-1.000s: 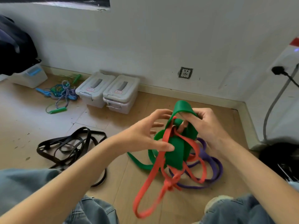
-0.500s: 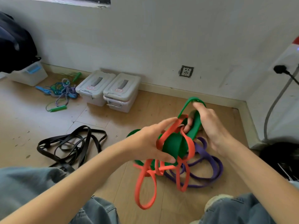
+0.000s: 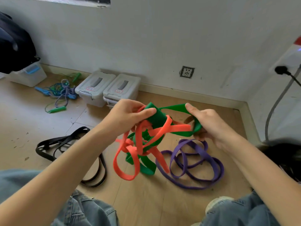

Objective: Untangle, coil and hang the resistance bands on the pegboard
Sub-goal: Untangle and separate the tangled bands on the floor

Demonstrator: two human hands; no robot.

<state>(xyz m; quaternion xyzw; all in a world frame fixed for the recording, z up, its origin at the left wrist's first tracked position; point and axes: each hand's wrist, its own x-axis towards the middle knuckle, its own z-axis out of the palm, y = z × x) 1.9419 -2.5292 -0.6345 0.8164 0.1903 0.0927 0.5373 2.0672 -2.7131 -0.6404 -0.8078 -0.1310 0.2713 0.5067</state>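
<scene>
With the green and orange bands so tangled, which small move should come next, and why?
Probably ease the green band sideways out of the orange band: the left hand and right hand both grip the green, and orange loops cross it between them.

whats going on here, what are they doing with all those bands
A person sitting on the floor is working a tangle of bands apart. The left hand grips the knot where the green band and orange band cross, while the right hand holds a green loop pulled out to the side. The two are still knotted together. A purple band and a black band lie loose on the floor. Nothing is coiled or hung yet.
</scene>
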